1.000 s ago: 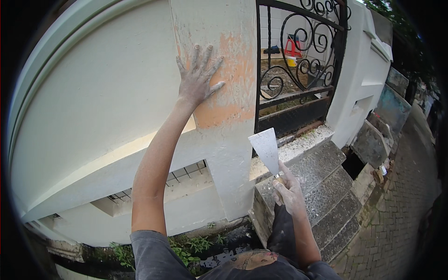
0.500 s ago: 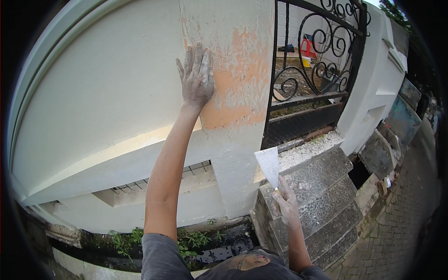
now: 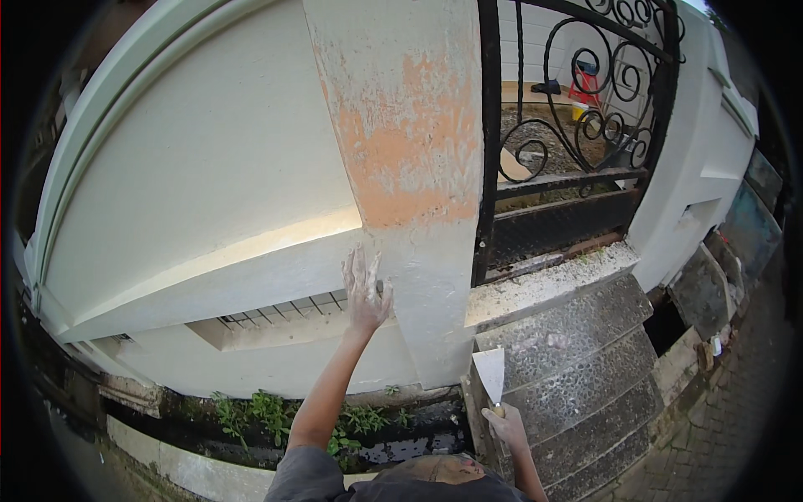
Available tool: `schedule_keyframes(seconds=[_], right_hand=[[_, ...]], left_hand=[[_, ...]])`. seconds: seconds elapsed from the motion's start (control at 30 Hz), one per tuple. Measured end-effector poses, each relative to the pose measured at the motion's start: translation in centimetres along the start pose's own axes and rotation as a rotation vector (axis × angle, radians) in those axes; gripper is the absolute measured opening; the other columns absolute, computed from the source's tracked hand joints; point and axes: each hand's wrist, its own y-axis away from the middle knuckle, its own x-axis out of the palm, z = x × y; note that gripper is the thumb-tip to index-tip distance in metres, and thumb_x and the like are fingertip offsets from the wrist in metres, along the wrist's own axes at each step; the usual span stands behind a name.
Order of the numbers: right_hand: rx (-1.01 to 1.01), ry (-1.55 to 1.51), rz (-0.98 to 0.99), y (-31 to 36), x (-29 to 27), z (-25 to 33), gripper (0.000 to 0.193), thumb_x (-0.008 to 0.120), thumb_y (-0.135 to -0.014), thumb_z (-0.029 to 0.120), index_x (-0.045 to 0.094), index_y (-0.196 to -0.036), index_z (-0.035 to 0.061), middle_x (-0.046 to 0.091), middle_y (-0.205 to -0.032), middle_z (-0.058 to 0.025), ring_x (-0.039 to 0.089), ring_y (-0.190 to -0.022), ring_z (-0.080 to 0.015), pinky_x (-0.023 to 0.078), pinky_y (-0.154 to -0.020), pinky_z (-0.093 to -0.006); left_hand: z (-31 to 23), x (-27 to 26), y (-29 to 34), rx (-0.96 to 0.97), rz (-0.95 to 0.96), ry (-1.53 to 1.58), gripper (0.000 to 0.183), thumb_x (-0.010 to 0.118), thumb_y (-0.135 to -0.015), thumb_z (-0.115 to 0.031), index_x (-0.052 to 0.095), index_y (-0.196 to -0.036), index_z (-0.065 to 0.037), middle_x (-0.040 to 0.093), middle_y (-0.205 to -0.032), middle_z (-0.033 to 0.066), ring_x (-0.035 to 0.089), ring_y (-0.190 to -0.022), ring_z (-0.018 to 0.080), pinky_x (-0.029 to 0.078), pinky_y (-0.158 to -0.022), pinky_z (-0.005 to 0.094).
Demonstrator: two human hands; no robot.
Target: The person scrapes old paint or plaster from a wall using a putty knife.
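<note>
Dusted with pale powder, my left hand [image 3: 365,293] is open with its fingers spread, just below the scraped patch and in front of the wall's lower ledge. Whether its palm touches the wall I cannot tell. My right hand [image 3: 508,425] is closed round the handle of a putty knife [image 3: 491,373], whose broad pale blade points up, in front of the steps. The wall pillar [image 3: 410,171] shows a patch of orange with streaks of whitish coating, and its paint is rough and flaked.
A black wrought-iron gate [image 3: 577,209] stands right of the pillar. Stone steps [image 3: 577,360] lead down from it. Below the wall runs a drain ditch [image 3: 410,435] with weeds [image 3: 268,418]. Behind the gate are a red stool [image 3: 584,86] and a yellow container [image 3: 579,110].
My left hand has come down from the orange patch to below it. My right hand, with the putty knife, has dropped lower. The view has shifted slightly.
</note>
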Motion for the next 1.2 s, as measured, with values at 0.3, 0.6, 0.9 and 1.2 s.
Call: schedule_keyframes(seconds=[0.3, 0.6, 0.9, 1.2], right_hand=[[-0.049, 0.725, 0.363, 0.4, -3.6, -17.3, 0.044, 0.069, -0.067, 0.041, 0.061, -0.082, 0.0003, 0.063, -0.083, -0.0213, 0.060, -0.083, -0.0382, 0.046, -0.070, -0.0428], [-0.129, 0.699, 0.684, -1.9, -1.7, -24.2, 0.050, 0.064, -0.070, 0.050, 0.062, -0.082, 0.0014, 0.064, -0.085, -0.0202, 0.060, -0.082, -0.0371, 0.045, -0.066, -0.0428], [-0.022, 0.944, 1.070, -2.5, -0.7, -26.4, 0.042, 0.055, -0.075, 0.044, 0.064, -0.098, 0.0095, 0.064, -0.102, -0.0169, 0.059, -0.097, -0.0354, 0.046, -0.081, -0.0394], [-0.113, 0.988, 1.060, -1.9, 0.2, -31.7, 0.034, 0.054, -0.074, 0.026, 0.064, -0.098, 0.0053, 0.064, -0.094, -0.0203, 0.060, -0.090, -0.0346, 0.046, -0.077, -0.0404]], left_hand=[[-4.9, -3.4, 36.9, -0.799, 1.255, 0.519, 0.032, 0.061, -0.081, -0.033, 0.068, -0.086, -0.002, 0.068, -0.086, 0.0133, 0.065, -0.084, 0.0212, 0.049, -0.074, 0.0336], [-4.8, -8.6, 47.3, -0.806, 1.295, 1.047, 0.035, 0.061, -0.080, -0.030, 0.065, -0.099, -0.001, 0.067, -0.096, 0.0105, 0.062, -0.087, 0.0190, 0.047, -0.078, 0.0328], [-1.8, -13.9, 52.6, -0.767, 1.260, 1.093, 0.037, 0.061, -0.079, -0.030, 0.064, -0.102, -0.001, 0.067, -0.097, 0.0103, 0.061, -0.088, 0.0187, 0.047, -0.078, 0.0329], [-8.3, -8.2, 52.9, -0.793, 1.243, 1.201, 0.038, 0.060, -0.079, -0.029, 0.063, -0.104, 0.000, 0.066, -0.098, 0.0102, 0.061, -0.088, 0.0184, 0.047, -0.078, 0.0329]])
